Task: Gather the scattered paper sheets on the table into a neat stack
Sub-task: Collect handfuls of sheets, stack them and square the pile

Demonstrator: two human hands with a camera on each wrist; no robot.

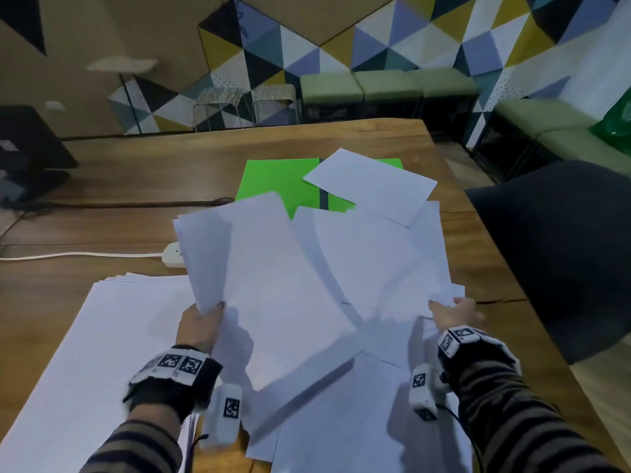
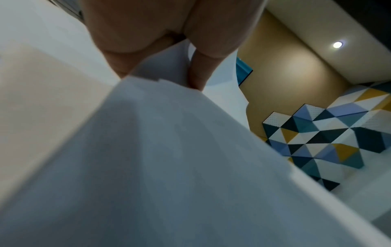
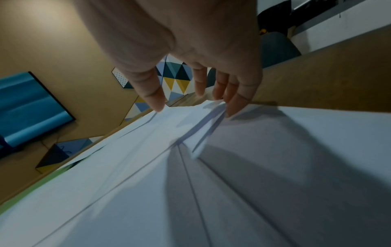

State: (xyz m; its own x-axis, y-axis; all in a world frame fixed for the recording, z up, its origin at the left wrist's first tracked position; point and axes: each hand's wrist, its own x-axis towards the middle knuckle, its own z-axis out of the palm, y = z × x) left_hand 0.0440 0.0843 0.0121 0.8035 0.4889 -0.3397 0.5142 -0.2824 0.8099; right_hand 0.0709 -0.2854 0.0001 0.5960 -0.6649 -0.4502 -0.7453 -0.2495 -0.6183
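My left hand (image 1: 206,317) grips the near corner of a bundle of white sheets (image 1: 273,285) and holds it tilted above the table. In the left wrist view, thumb and fingers (image 2: 201,66) pinch that bundle (image 2: 169,150). My right hand (image 1: 456,312) rests on a fan of overlapping sheets (image 1: 375,261). Its fingers (image 3: 201,86) are fairly straight, with the tips touching the sheet edges (image 3: 211,167). A flat stack of sheets (image 1: 102,336) lies at the near left. More loose sheets (image 1: 341,431) lie under my wrists. One sheet (image 1: 372,186) lies askew on a green folder (image 1: 280,186).
The wooden table (image 1: 136,165) carries a white power strip (image 1: 174,256) with its cable running left. A dark cable crosses further back. A black chair (image 1: 563,250) stands close at the right edge. A dark stand (image 1: 27,148) is at the far left.
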